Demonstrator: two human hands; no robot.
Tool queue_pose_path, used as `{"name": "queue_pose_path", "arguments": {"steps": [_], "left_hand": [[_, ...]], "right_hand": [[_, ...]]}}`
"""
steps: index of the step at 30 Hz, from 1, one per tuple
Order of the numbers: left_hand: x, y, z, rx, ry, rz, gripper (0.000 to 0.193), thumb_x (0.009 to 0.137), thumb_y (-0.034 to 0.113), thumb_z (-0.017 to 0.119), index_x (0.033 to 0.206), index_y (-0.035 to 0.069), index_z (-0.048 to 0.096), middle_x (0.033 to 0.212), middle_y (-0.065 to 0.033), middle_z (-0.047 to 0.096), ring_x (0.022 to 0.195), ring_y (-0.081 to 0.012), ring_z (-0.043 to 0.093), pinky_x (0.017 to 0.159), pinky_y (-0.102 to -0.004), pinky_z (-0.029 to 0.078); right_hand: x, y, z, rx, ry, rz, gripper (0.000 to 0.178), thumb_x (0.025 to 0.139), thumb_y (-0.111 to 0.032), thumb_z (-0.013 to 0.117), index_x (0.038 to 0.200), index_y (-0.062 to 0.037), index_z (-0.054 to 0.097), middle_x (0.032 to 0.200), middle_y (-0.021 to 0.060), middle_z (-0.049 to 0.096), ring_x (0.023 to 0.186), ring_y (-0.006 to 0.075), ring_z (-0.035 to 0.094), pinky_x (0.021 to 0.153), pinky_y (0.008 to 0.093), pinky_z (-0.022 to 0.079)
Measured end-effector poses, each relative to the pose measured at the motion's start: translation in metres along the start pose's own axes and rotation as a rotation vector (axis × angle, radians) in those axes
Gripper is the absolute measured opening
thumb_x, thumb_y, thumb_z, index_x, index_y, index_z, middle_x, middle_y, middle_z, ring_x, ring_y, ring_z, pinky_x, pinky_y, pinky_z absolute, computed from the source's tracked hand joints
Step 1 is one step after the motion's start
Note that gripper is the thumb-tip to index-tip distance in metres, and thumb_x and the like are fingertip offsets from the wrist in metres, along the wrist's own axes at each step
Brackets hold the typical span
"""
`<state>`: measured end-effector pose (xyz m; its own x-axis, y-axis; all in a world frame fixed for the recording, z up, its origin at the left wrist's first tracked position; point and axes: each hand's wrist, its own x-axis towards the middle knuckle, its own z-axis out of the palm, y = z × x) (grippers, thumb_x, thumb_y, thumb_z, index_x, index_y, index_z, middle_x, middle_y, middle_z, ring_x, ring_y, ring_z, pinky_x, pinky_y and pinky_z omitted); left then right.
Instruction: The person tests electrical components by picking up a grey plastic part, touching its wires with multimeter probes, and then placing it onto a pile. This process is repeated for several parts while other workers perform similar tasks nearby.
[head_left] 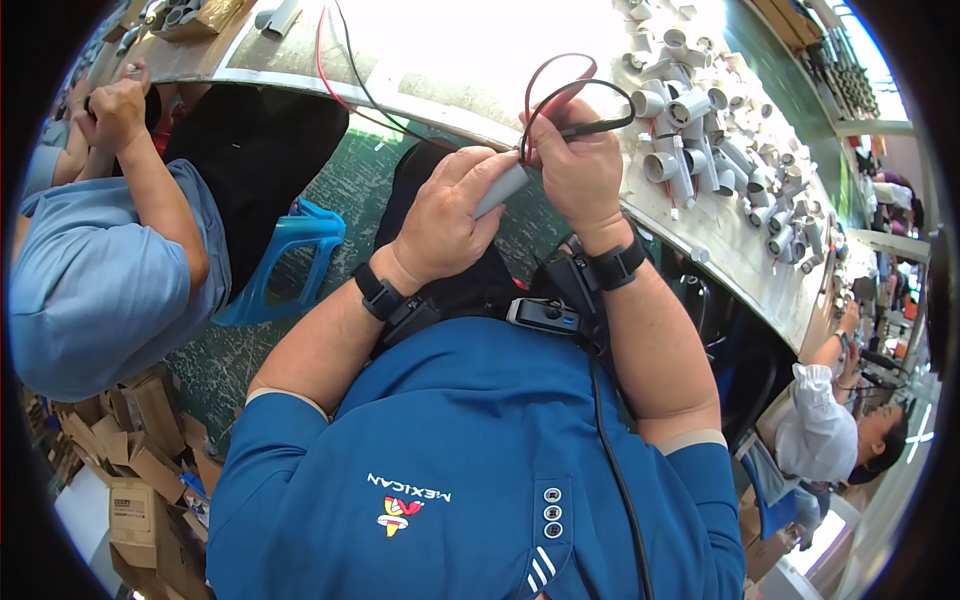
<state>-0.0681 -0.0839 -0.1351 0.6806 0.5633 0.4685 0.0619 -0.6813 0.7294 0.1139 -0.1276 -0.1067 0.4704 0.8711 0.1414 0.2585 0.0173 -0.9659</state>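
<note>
My left hand [450,212] is closed around a grey cylindrical tube [502,190], held tilted just off the table's near edge. At the tube's upper end my right hand [580,165] pinches a black test probe [590,128] and a red one [556,104], their tips close to the tube's end. A red lead [545,66] and a black lead [632,106] loop above my fingers. Whether the tips touch anything inside the tube is hidden by my fingers. Two more stretches of red and black wire run over the table edge to my left hand.
The pale worktable [430,85] spans the far side. Many grey and white tubes [690,110] with wires lie piled at its right. A co-worker in light blue [120,270] sits at left beside a blue stool [300,260]. Cardboard boxes [140,515] stand lower left; another person [820,430] is far right.
</note>
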Motion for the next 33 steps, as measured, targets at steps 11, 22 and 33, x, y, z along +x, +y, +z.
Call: {"name": "queue_pose_path", "arguments": {"steps": [11,22,33], "left_hand": [[0.001,0.0,0.0,-0.016,-0.01,-0.016,0.056,0.081,-0.003,0.071,0.136,0.001,0.061,0.124,-0.0192,0.064,0.112,-0.0403,0.063,0.098,-0.046,0.053],[0.003,0.0,-0.004,-0.036,0.023,-0.022,0.055,0.081,-0.003,0.072,0.135,0.001,0.061,0.123,-0.0193,0.064,0.111,-0.0402,0.064,0.098,-0.0451,0.053],[0.004,-0.002,-0.004,-0.06,0.019,-0.034,0.055,0.081,-0.004,0.072,0.134,0.002,0.061,0.124,-0.0192,0.063,0.111,-0.0395,0.064,0.097,-0.0443,0.054]], "right_hand": [[0.002,0.0,-0.002,0.063,-0.006,0.055,0.008,0.102,-0.007,0.066,0.102,-0.0001,0.071,0.085,0.0037,0.073,0.069,0.0069,0.063,0.061,0.0227,0.052],[0.013,-0.016,-0.02,-0.267,-0.102,-0.066,0.016,0.096,-0.017,0.076,0.102,-0.0016,0.075,0.085,0.0053,0.076,0.071,0.0114,0.068,0.064,0.0281,0.054],[0.019,-0.04,-0.023,-0.437,-0.2,-0.175,0.02,0.093,-0.025,0.079,0.095,-0.0049,0.077,0.077,0.0076,0.076,0.069,0.0163,0.07,0.064,0.0319,0.054]]}}
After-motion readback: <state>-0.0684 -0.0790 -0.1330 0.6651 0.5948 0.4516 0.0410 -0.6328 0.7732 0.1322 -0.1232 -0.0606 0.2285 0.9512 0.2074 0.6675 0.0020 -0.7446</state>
